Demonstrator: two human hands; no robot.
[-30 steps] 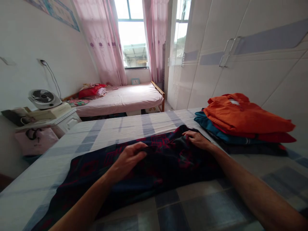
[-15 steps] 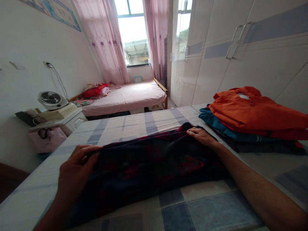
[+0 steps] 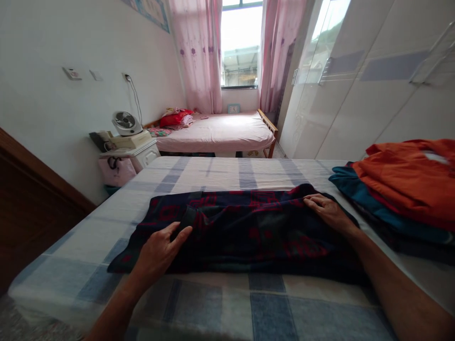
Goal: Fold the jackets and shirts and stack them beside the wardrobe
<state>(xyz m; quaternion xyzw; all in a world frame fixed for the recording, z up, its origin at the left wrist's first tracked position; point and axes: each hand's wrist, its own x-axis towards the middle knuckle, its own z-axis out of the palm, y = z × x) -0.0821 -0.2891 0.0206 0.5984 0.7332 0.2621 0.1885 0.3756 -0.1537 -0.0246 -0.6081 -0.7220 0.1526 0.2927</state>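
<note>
A dark navy and green garment (image 3: 227, 237) with red patterning lies folded in a long strip across the bed; its exact kind is unclear. My left hand (image 3: 161, 244) pinches a dark band of its cloth, perhaps a cuff, left of the middle. The garment's left end spreads flat beyond that hand. At the far right edge, my right hand (image 3: 329, 213) has its fingers closed on the fabric, thumb side hidden. Right of it stands a stack of folded clothes, with an orange top (image 3: 408, 180) uppermost and a teal garment (image 3: 380, 203) beneath.
Blue and white checked bedding (image 3: 209, 303) covers the bed. Beyond it are a second bed with a pink sheet (image 3: 220, 132), and a small fan (image 3: 127, 122) on a white cabinet (image 3: 149, 156). A white wardrobe (image 3: 341, 104) lines the right side.
My left hand has moved inward from the garment's left end, which now lies flat, and holds a dark band. My right hand keeps its place on the cloth. The view has turned left.
</note>
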